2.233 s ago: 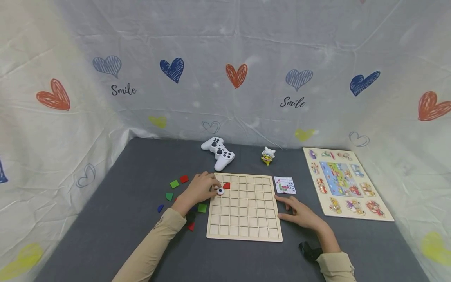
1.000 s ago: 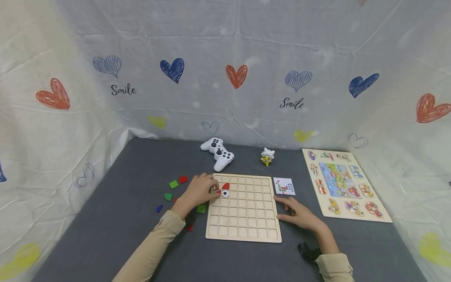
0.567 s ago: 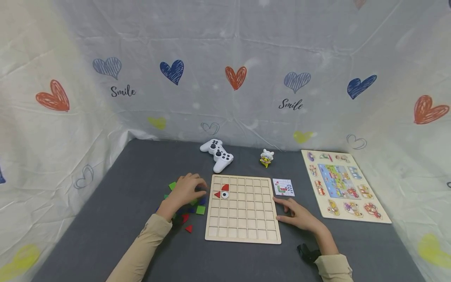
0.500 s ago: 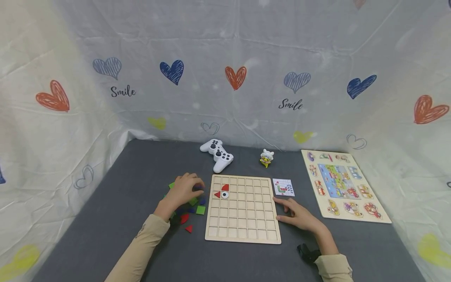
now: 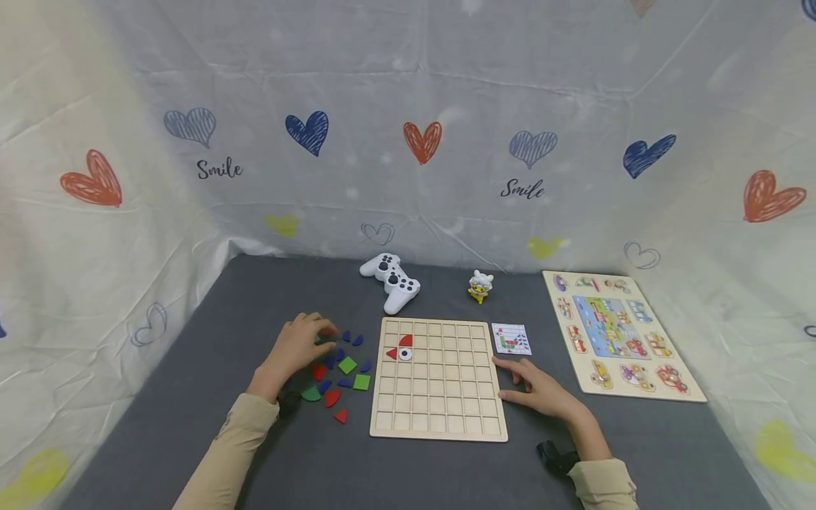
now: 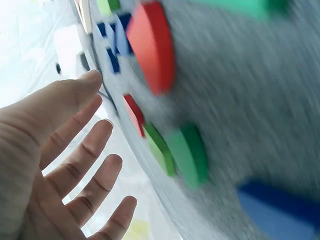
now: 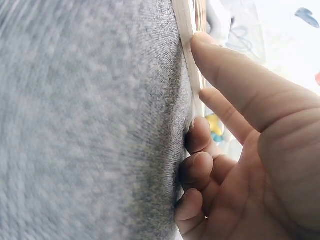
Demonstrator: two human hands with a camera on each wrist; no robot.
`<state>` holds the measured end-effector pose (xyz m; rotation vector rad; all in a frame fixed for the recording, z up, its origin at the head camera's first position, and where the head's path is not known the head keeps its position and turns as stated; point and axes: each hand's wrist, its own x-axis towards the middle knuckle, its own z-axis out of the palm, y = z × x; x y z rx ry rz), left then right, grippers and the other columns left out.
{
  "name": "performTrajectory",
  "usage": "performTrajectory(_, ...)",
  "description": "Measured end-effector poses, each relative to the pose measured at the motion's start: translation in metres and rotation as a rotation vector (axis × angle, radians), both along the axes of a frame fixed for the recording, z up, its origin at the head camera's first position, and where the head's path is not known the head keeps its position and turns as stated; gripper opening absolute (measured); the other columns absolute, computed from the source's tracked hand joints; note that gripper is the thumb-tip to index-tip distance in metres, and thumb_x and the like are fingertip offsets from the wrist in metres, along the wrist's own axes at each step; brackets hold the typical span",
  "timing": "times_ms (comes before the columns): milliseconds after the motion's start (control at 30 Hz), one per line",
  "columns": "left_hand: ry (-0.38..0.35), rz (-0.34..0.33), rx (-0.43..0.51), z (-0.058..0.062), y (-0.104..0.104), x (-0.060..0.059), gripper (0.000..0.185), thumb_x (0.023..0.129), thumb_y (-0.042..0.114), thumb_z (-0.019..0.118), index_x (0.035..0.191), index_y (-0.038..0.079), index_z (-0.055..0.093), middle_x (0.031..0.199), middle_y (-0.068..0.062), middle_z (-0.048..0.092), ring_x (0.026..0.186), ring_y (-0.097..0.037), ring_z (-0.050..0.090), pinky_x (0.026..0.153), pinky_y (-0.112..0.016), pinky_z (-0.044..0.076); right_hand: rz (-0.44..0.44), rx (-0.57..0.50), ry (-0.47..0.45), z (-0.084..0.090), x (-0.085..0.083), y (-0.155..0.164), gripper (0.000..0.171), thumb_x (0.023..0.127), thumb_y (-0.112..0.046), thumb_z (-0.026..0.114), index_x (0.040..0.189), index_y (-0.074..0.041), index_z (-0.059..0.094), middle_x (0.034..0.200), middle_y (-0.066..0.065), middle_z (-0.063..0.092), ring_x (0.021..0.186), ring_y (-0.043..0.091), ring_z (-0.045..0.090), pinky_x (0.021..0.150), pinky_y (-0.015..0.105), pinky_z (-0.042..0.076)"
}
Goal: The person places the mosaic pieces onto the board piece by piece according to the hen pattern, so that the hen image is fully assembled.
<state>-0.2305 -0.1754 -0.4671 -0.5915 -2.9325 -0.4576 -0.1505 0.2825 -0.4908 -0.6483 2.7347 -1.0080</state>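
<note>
Coloured tiles (image 5: 338,372) lie under the open left hand (image 5: 295,347); right hand (image 5: 538,386), seemingly relaxed, touches the wooden grid board (image 5: 440,418).

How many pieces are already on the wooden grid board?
3. A red quarter-round piece sits near the far left corner of the grid board, a red triangle lies just nearer and left of it, and a white eye piece sits beside the triangle.

The loose pieces (image 5: 339,368) lie left of the grid board (image 5: 438,397), the card (image 5: 511,338) right.
</note>
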Motion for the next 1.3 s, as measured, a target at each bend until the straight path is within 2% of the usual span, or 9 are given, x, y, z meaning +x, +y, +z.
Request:
performTrajectory(200, -0.013, 0.047, -0.015, -0.001, -0.019, -0.005, 0.026, 0.077, 0.027, 0.075, 0.1, 0.016, 0.069, 0.097, -0.005, 0.06, 0.091, -0.029, 0.051, 0.077, -0.054, 0.04, -0.002, 0.012, 0.002, 0.0, 0.0, 0.0, 0.063, 0.084, -0.032, 0.067, 0.138, -0.009, 0.044, 0.082, 0.003, 0.04, 0.061, 0.006, 0.029, 0.055, 0.02, 0.03)
performTrajectory(400, -0.051, 0.079, -0.043, 0.001, -0.03, -0.007, 0.033, 0.077, 0.028, 0.075, 0.106, 0.013, 0.068, 0.105, -0.012, 0.06, 0.096, -0.035, 0.05, 0.078, -0.057, 0.039, -0.001, 0.018, 0.009, 0.001, 0.0, 0.0, 0.063, 0.084, -0.031, 0.067, 0.138, -0.008, 0.044, 0.081, 0.003, 0.04, 0.061, 0.002, 0.027, 0.055, 0.02, 0.03)
performTrajectory(567, -0.082, 0.08, -0.063, 0.001, -0.031, -0.008, 0.029, 0.077, 0.025, 0.075, 0.101, 0.01, 0.069, 0.097, -0.011, 0.06, 0.091, -0.033, 0.051, 0.075, -0.055, 0.04, -0.011, 0.018, -0.001, 0.002, 0.0, 0.0, 0.063, 0.084, -0.03, 0.068, 0.138, -0.009, 0.044, 0.082, 0.002, 0.04, 0.062, 0.0, 0.026, 0.055, 0.021, 0.03)
performTrajectory(733, -0.086, 0.077, -0.059, 0.002, -0.028, -0.007, 0.023, 0.077, 0.021, 0.074, 0.098, 0.011, 0.07, 0.091, -0.008, 0.062, 0.086, -0.028, 0.052, 0.073, -0.052, 0.04, -0.018, 0.019, -0.003, 0.003, 0.0, -0.001, 0.063, 0.083, -0.029, 0.068, 0.138, -0.009, 0.044, 0.082, 0.003, 0.04, 0.062, -0.002, 0.024, 0.055, 0.02, 0.03)
performTrajectory(867, -0.054, 0.073, -0.071, 0.005, -0.022, -0.003, 0.024, 0.076, 0.02, 0.075, 0.098, 0.012, 0.07, 0.09, -0.007, 0.063, 0.085, -0.027, 0.052, 0.073, -0.052, 0.041, -0.013, 0.014, -0.006, 0.003, 0.001, -0.001, 0.062, 0.084, -0.028, 0.068, 0.138, -0.008, 0.044, 0.082, 0.003, 0.04, 0.062, -0.002, 0.024, 0.055, 0.021, 0.03)
performTrajectory(1033, -0.012, 0.035, -0.084, 0.009, -0.009, 0.003, 0.026, 0.075, 0.022, 0.076, 0.098, 0.013, 0.069, 0.09, -0.005, 0.063, 0.085, -0.026, 0.052, 0.075, -0.052, 0.041, -0.009, 0.006, 0.0, 0.003, 0.0, 0.0, 0.063, 0.084, -0.029, 0.068, 0.137, -0.008, 0.044, 0.081, 0.003, 0.04, 0.061, 0.0, 0.026, 0.055, 0.021, 0.03)
performTrajectory(1300, 0.022, -0.028, -0.095, 0.006, 0.014, 0.009, 0.027, 0.074, 0.026, 0.077, 0.099, 0.017, 0.069, 0.094, -0.002, 0.063, 0.089, -0.024, 0.053, 0.079, -0.052, 0.043, -0.017, 0.019, -0.005, 0.0, -0.001, 0.0, 0.064, 0.083, -0.034, 0.068, 0.138, -0.01, 0.045, 0.081, 0.001, 0.039, 0.06, 0.007, 0.03, 0.055, 0.02, 0.03)
